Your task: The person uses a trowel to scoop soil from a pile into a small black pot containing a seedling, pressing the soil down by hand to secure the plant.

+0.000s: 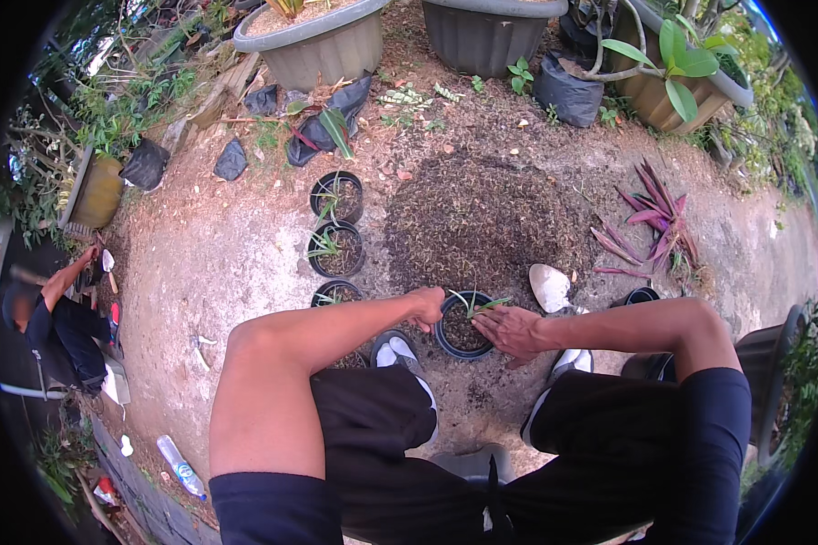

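Note:
A small round black plant pot point(464, 355) stands on the ground between my feet. Dark soil point(457, 332) fills it, and a young green plant point(472, 303) with narrow leaves grows from its middle. My left hand point(424, 309) is at the upper left rim with its fingers curled closed against it; the fingertips are partly hidden. Over the right side of the pot lies my right hand point(515, 331), its fingers stretched toward the soil at the plant's base. Beside it rests a pale scoop-like piece point(549, 287).
Potted seedlings point(338, 250) form a column on the left. Ahead spreads a dark soil heap point(477, 218); purple-leaved cuttings point(659, 218) lie to its right. Large planters point(318, 50) line the back. At far left another person point(59, 318) crouches near a hand trowel point(109, 263). A plastic bottle point(181, 468) lies lower left.

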Motion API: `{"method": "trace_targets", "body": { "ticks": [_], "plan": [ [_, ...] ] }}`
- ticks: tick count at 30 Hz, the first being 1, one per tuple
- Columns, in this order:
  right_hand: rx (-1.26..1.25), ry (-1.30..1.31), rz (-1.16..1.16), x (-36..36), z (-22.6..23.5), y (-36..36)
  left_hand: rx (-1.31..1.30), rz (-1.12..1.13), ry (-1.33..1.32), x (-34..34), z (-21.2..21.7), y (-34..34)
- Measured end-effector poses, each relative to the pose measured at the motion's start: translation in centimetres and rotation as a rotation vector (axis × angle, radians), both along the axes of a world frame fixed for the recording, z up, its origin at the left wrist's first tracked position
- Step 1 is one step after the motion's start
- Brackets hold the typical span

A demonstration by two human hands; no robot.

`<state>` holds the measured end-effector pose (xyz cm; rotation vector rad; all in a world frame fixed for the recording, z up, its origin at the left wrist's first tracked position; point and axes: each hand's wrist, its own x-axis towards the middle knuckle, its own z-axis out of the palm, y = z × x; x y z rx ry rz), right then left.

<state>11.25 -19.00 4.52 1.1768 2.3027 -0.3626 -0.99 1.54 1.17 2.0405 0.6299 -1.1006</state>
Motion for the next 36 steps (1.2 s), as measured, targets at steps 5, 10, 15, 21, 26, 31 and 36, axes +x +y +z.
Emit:
{"method": "trace_targets", "body": {
  "ticks": [5, 10, 15, 21, 26, 31, 36],
  "plan": [
    [-0.080, -0.051, -0.002, -0.3, -0.4, 0.4, 0.008, -0.012, -0.008, 0.0, -0.3, 0.0],
    [-0.128, -0.100, -0.006, -0.7, -1.2, 0.4, 0.009, -0.025, -0.001, 0.2, 0.3, -0.2],
    [-0.158, -0.123, -0.007, -1.0, -1.1, 0.7, 0.032, -0.023, -0.002, 0.3, 0.6, -0.4],
    [-0.111, -0.102, -0.002, -0.9, -0.5, 0.5, 0.022, -0.048, -0.009, 0.3, 0.6, -0.3],
    [-0.211, -0.079, -0.038, -3.3, 1.3, 0.6, 0.034, -0.062, 0.011, 0.1, 0.3, -0.2],
    [0.180, 0.074, -0.004, -4.0, -0.3, 1.5, 0.020, -0.091, 0.001, 0.3, 0.3, -0.2],
    [0.212, -0.034, -0.058, -4.3, -2.1, 2.3, 0.020, -0.063, -0.011, 0.2, 0.3, -0.3]
  ]
}}
